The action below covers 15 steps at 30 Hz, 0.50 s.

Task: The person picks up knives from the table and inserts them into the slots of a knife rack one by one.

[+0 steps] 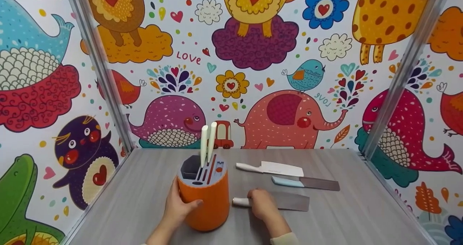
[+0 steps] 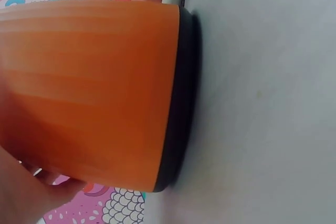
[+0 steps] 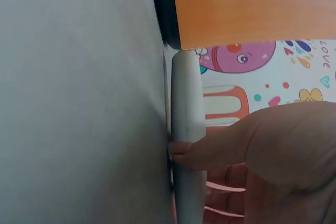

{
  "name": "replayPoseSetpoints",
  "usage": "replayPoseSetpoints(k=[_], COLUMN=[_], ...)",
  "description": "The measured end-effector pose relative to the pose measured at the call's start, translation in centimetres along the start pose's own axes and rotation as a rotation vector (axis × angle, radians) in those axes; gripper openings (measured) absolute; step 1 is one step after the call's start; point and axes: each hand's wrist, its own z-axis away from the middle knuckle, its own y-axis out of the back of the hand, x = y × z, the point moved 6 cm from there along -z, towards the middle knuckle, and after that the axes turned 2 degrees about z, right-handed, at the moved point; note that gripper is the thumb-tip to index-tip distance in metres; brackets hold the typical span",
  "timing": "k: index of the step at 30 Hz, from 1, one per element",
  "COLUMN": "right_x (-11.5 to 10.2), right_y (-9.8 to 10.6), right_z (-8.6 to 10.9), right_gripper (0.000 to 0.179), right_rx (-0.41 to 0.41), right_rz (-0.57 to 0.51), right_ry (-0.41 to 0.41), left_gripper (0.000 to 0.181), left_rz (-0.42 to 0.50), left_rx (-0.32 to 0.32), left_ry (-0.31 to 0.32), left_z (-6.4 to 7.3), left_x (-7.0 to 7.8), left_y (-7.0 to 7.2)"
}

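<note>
An orange round knife block (image 1: pixel 209 207) with a grey slotted top stands upright on the table. My left hand (image 1: pixel 176 207) holds its left side, thumb across the front and fingers behind. Two white-handled tools (image 1: pixel 208 140) stick up from its slots. Right of the block, my right hand (image 1: pixel 263 203) grips the white handle of a cleaver (image 1: pixel 294 202), whose wide blade points right. In the right wrist view, the thumb (image 3: pixel 202 153) lies across the handle (image 3: pixel 187 93), low over the tabletop. The handle's butt end is close to the block's dark base (image 2: pixel 181 98).
Beyond the right hand lie a white-handled cleaver (image 1: pixel 284 168) and a knife with a pale blue handle (image 1: pixel 287 181), blades to the right. The grey table (image 1: pixel 343 216) is enclosed by cartoon-printed walls (image 1: pixel 253 78) with metal corner posts (image 1: pixel 398 71).
</note>
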Motion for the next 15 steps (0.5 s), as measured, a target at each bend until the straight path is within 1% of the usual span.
replayPoseSetpoints(k=[3, 6, 8, 11, 13, 15], right_x=[0.3, 0.6, 1.0, 1.2, 1.2, 1.0], right_y=[1.2, 3.1, 4.8, 7.3, 8.7, 9.9], right_z=[-0.1, 0.0, 0.1, 0.4, 0.6, 0.7], right_gripper=[0.023, 0.025, 0.028, 0.033, 0.036, 0.038], right_rx=[0.077, 0.201, 0.291, 0.405, 0.442, 0.468], right_rz=[0.018, 0.015, -0.014, -0.112, -0.212, -0.332], right_ry=[-0.007, -0.028, -0.063, -0.11, -0.116, -0.098], left_gripper=[0.113, 0.113, 0.114, 0.114, 0.114, 0.114], left_rz=[-0.009, -0.006, -0.009, -0.017, -0.024, -0.022], left_rx=[-0.007, -0.011, -0.015, -0.018, -0.013, -0.006], left_ry=[0.002, 0.01, 0.014, 0.021, 0.02, 0.016], left_z=[-0.1, -0.1, -0.1, -0.2, -0.1, -0.1], left_x=[0.0, -0.1, -0.1, -0.2, -0.3, -0.3], left_y=[0.2, 0.2, 0.1, 0.1, 0.2, 0.4])
